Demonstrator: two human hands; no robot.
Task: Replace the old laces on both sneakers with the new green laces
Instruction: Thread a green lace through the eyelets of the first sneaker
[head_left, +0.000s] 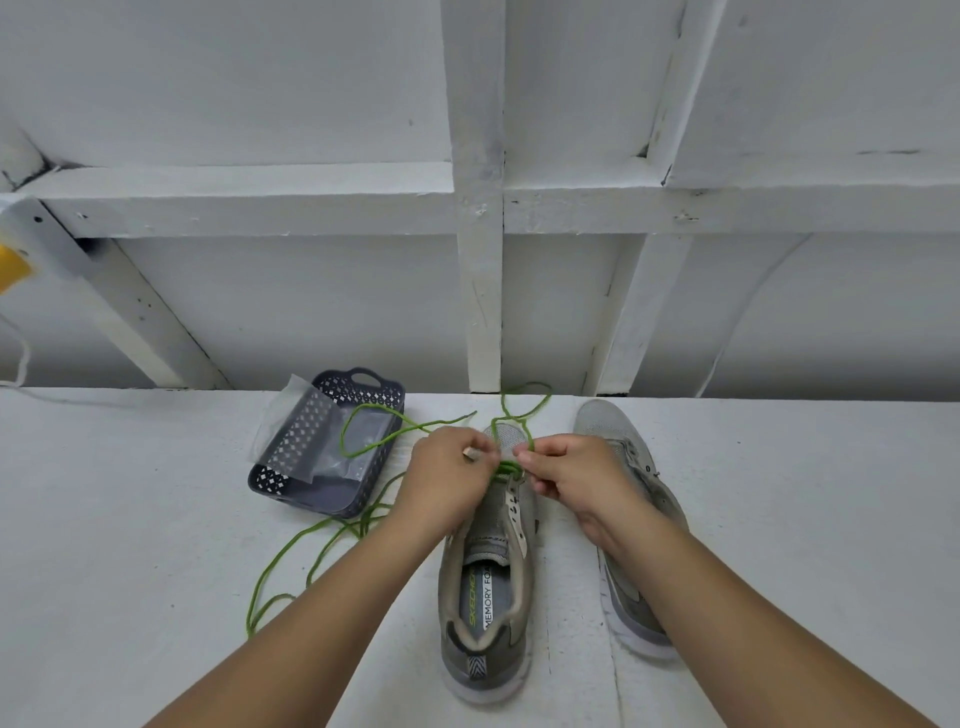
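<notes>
White table (156, 519), white framed wall (478, 208), grey basket (291, 467), two sneakers (488, 597)

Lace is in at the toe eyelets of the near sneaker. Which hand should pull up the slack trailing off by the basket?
Left, probably. The left hand sits on the side where the green lace trails across the table beside the basket. The right hand pinches the lace at the sneaker, away from that slack.

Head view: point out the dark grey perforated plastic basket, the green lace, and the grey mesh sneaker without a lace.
Dark grey perforated plastic basket (291, 470), head view, near-left wall.
Green lace (280, 558), head view, loose strand on the table.
Grey mesh sneaker without a lace (605, 421), head view, toe.
</notes>
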